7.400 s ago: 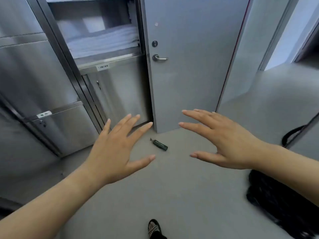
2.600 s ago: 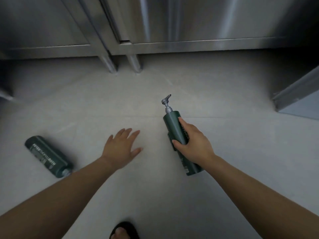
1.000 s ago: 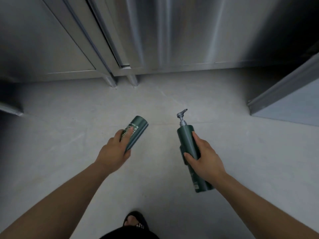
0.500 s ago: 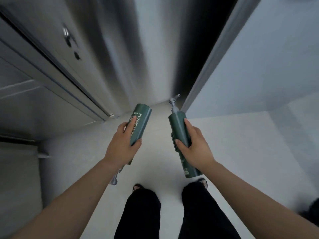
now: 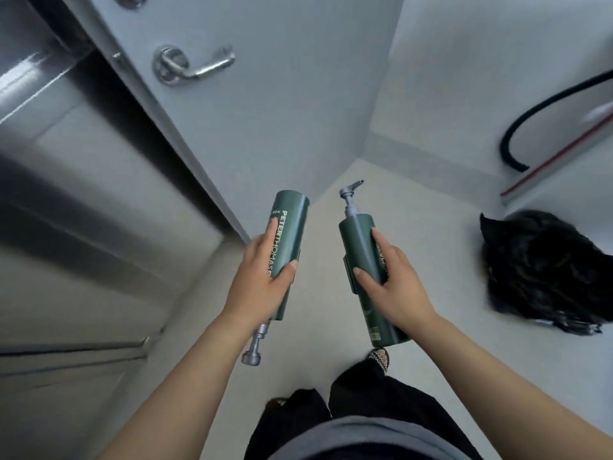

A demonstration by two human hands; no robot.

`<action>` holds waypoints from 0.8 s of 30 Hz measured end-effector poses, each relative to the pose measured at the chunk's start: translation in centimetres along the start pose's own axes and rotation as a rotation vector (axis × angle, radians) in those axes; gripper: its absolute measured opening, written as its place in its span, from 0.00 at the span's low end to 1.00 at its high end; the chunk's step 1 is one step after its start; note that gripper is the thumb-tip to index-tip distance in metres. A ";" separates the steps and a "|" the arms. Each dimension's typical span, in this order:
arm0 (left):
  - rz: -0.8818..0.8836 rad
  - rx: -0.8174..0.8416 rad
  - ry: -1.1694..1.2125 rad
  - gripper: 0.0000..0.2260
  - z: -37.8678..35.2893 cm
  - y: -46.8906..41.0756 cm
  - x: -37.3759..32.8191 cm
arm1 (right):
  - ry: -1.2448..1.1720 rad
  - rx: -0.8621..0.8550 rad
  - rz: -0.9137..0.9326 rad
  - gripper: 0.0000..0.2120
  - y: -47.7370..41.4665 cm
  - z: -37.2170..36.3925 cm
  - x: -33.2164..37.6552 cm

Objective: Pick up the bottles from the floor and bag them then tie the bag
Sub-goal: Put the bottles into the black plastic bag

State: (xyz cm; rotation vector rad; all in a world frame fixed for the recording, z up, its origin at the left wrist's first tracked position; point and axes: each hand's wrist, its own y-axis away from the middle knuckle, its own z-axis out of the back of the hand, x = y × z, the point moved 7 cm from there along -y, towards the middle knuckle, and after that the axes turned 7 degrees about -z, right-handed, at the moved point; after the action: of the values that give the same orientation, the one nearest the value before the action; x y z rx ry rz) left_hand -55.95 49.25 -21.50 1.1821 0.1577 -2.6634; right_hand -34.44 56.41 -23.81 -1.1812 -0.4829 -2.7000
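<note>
you have a dark green cylindrical plastic pump bottle [image 5: 288, 247] in your left hand [image 5: 262, 287], fingers and thumb wrapped round its middle, and it is upside down, its grey pump head hanging below your wrist at the centre of the frame. your right hand [image 5: 389, 287] is closed the same way round a second dark green pump bottle [image 5: 365, 263], this one upright with its grey nozzle pointing up and right. both are clear of the pale smooth floor [image 5: 431, 200].

the bodies look hard, smooth and faintly glossy, so either could slide through a loose grip; the inverted one is likelier to drip from its nozzle or catch its pump on something.

the crumpled black plastic bag [image 5: 544, 270] lies slumped on the floor at the right edge, well apart from both bottles. it looks thin, limp and wrinkled, and you cannot tell where its mouth is. with both hands full you have nothing free to hold it open, so a bottle may land on a fold and roll off. the protruding pumps could also snag or pierce the film.
</note>
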 end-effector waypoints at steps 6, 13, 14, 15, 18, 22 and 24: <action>-0.110 0.153 0.061 0.32 -10.7 -7.6 -10.3 | -0.032 -0.198 -0.114 0.35 -1.6 12.2 -8.6; -0.264 0.375 0.036 0.32 -21.2 -13.0 -18.5 | -0.118 -0.404 -0.341 0.35 -1.5 20.8 -18.1; -0.289 0.403 0.018 0.32 -22.2 -14.0 -19.1 | -0.130 -0.424 -0.371 0.35 -1.6 21.3 -18.9; -0.311 0.426 0.003 0.33 -23.1 -15.1 -19.7 | -0.142 -0.441 -0.397 0.35 -1.8 21.6 -19.7; -0.381 0.495 -0.014 0.33 -25.4 -18.5 -21.2 | -0.172 -0.492 -0.457 0.35 -2.9 22.4 -21.1; -0.466 0.578 -0.022 0.32 -28.4 -23.8 -23.7 | -0.179 -0.604 -0.528 0.35 -5.1 24.3 -21.7; -0.518 0.630 -0.014 0.32 -29.9 -26.0 -25.2 | -0.197 -0.674 -0.561 0.35 -6.0 25.5 -21.9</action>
State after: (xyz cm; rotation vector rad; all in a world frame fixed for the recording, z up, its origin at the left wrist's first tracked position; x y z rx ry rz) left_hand -24.41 84.04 -22.65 1.4447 -0.4820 -3.3123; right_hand -3.68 71.29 -25.05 -1.6892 0.1369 -3.3900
